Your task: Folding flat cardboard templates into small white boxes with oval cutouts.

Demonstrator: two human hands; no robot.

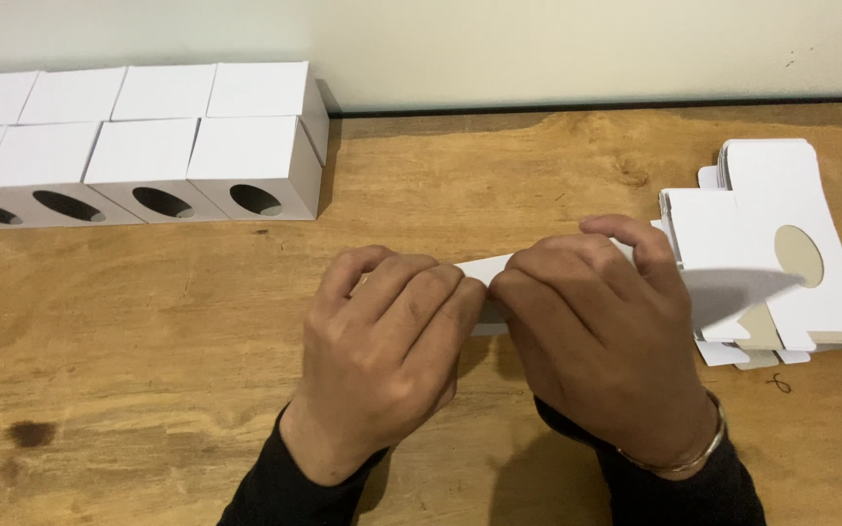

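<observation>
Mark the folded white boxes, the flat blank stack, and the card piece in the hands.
folded white boxes (255, 146) head view, top of rightmost front box
flat blank stack (733, 234) head view, top sheet
card piece (484, 268) head view, strip between hands

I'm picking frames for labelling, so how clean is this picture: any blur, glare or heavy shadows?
Head view: sharp overall, soft even light, no glare on the wooden table; the left hand and right hand cast faint shadows below the wrists; the white card blank they hold is mostly hidden; the folded boxes are cropped at the left edge.
</observation>
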